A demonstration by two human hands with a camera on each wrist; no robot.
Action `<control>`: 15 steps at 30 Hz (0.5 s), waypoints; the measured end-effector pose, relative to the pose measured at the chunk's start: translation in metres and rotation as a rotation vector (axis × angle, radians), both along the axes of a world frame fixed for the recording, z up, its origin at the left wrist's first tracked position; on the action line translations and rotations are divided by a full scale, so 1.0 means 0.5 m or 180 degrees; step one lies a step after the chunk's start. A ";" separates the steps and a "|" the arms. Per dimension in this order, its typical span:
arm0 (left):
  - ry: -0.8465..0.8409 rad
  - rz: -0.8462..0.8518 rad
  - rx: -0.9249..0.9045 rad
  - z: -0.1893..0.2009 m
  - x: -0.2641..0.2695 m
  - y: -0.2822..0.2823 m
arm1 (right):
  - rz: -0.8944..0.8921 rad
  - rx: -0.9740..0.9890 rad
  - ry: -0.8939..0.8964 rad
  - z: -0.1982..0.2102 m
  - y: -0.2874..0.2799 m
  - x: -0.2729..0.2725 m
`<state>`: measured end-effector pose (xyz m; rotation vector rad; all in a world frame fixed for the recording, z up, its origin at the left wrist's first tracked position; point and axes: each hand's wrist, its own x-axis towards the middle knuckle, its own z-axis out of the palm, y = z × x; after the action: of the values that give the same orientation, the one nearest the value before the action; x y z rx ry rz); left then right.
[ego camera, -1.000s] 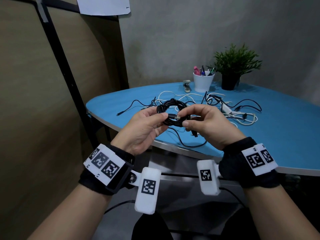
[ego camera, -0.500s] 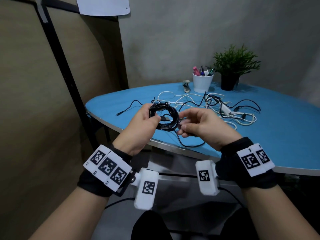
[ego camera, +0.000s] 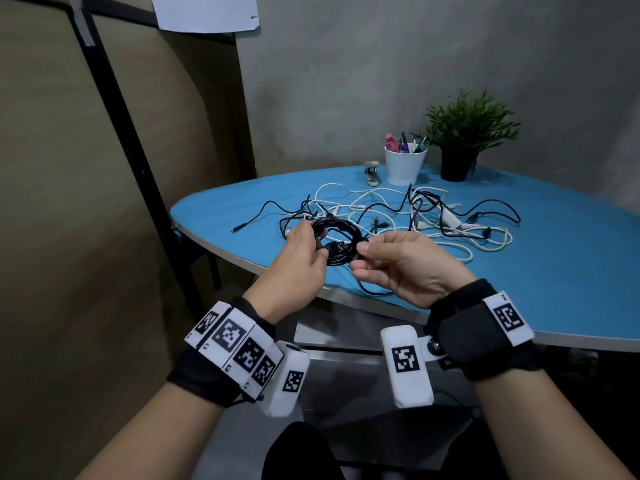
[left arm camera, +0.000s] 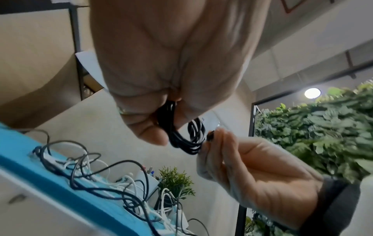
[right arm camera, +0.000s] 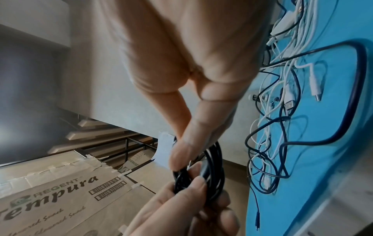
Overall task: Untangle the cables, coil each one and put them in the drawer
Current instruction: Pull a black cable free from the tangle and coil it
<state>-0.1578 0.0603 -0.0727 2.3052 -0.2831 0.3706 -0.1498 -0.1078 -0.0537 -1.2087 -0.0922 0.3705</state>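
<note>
A black cable wound into a small coil hangs above the near edge of the blue table. My left hand grips the coil's left side, thumb and fingers wrapped round the strands. My right hand pinches the coil's right side, where the cable's loose end meets the loops. A short tail of the same cable droops below my right hand. Behind the hands a tangle of black and white cables lies spread on the table. No drawer shows in any view.
A white cup of pens, a potted green plant and a small stapler stand at the table's far side. Brown cardboard panels and a black metal frame rise on the left.
The coil and both hands have shifted slightly left and away from me. My right fingers now pinch the coil's right side with the cable end, where earlier they curled in front of it.
</note>
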 end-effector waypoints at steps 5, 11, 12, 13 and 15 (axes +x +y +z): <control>0.0509 -0.0233 -0.1064 -0.008 0.001 -0.011 | -0.0170 0.0054 -0.0212 -0.001 0.002 0.003; 0.0675 -0.0478 -0.1882 0.004 -0.006 -0.017 | -0.0327 -0.0761 -0.0912 -0.002 -0.004 0.007; 0.0718 -0.0528 -0.1975 0.005 -0.007 -0.017 | -0.0303 -0.0728 -0.0943 -0.001 -0.004 0.007; 0.0771 -0.0571 -0.2080 0.006 -0.008 -0.018 | -0.0291 -0.0679 -0.0968 0.000 -0.003 0.006; 0.0845 -0.0588 -0.2274 0.011 -0.011 -0.022 | -0.0317 -0.0634 -0.1031 0.001 -0.002 0.006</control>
<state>-0.1631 0.0493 -0.0672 1.5851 -0.1868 0.0478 -0.1470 -0.1086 -0.0531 -1.4578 -0.2785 0.0950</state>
